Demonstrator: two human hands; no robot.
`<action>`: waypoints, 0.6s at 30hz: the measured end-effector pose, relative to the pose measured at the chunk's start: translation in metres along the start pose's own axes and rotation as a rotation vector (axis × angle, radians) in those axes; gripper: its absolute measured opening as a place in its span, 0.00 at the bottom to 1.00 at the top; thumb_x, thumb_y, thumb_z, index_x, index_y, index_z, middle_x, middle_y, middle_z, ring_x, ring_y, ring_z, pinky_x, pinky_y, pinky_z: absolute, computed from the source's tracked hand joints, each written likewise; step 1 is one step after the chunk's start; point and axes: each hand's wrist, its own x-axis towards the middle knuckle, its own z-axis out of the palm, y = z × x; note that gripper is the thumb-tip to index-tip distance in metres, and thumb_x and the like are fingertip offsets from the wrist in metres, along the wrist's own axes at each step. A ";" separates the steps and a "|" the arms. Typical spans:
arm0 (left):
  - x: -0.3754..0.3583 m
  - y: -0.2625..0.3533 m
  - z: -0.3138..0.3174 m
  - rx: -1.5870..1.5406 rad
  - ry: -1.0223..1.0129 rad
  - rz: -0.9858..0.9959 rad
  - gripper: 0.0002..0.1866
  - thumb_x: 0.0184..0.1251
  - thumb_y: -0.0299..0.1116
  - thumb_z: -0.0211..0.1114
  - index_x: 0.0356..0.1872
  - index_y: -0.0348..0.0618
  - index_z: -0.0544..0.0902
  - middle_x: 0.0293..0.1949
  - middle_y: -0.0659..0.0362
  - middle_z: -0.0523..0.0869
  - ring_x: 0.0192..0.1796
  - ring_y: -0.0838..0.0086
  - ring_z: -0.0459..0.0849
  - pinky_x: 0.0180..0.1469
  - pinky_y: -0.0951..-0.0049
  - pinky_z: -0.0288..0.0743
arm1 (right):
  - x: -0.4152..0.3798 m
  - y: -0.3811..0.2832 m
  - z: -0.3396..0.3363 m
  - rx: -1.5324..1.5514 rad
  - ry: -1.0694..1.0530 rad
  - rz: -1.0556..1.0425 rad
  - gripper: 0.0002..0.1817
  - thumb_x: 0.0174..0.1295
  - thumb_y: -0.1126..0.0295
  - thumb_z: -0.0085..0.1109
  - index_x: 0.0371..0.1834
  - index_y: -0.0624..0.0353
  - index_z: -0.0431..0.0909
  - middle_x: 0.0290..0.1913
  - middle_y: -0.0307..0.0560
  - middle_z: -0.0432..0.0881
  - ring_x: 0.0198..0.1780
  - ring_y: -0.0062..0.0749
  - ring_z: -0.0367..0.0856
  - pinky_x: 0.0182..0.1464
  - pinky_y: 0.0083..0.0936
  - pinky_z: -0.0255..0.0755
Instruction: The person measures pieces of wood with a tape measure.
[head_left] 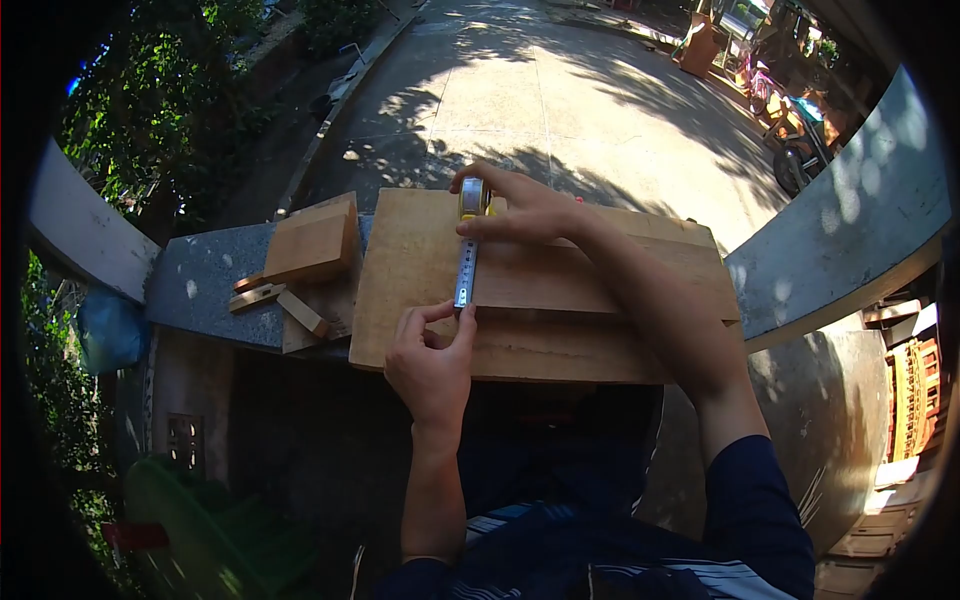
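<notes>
A tape measure [474,197] with a silver and yellow case is gripped in my right hand [520,207], near the far edge of a wide wooden board [400,270]. Its short extended blade [466,273] runs toward me over the wood. At the blade's near end, the thumb and forefinger of my left hand [432,350] pinch around the tip; the other fingers are curled. A second wooden plank [560,275] lies on the board's right part, beneath my right forearm.
Wooden blocks [312,243] and small wood pieces [303,313] rest on a grey stone ledge [210,270] at the left. Sloping concrete rails [850,230] flank both sides. A parked motorbike [800,160] stands at the far right, beyond the paved ground.
</notes>
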 end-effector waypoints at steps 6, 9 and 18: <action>-0.002 -0.006 0.008 -0.084 0.053 0.081 0.10 0.60 0.31 0.79 0.39 0.38 0.90 0.33 0.61 0.89 0.22 0.83 0.70 0.26 0.78 0.65 | -0.006 -0.006 0.006 0.152 0.010 0.058 0.45 0.59 0.41 0.68 0.77 0.47 0.63 0.70 0.64 0.72 0.74 0.56 0.68 0.74 0.49 0.61; -0.002 -0.009 0.009 -0.127 0.041 0.083 0.10 0.61 0.30 0.79 0.39 0.38 0.90 0.36 0.61 0.91 0.22 0.84 0.71 0.26 0.80 0.66 | -0.007 -0.006 0.008 0.160 0.042 0.034 0.46 0.59 0.41 0.70 0.79 0.43 0.63 0.70 0.65 0.73 0.74 0.57 0.68 0.74 0.49 0.62; 0.002 -0.011 0.007 -0.140 -0.014 0.085 0.08 0.61 0.28 0.78 0.38 0.37 0.88 0.38 0.62 0.91 0.23 0.87 0.72 0.27 0.82 0.67 | -0.006 -0.003 0.008 0.075 0.115 -0.149 0.39 0.56 0.46 0.75 0.69 0.47 0.74 0.65 0.54 0.79 0.71 0.50 0.73 0.73 0.45 0.64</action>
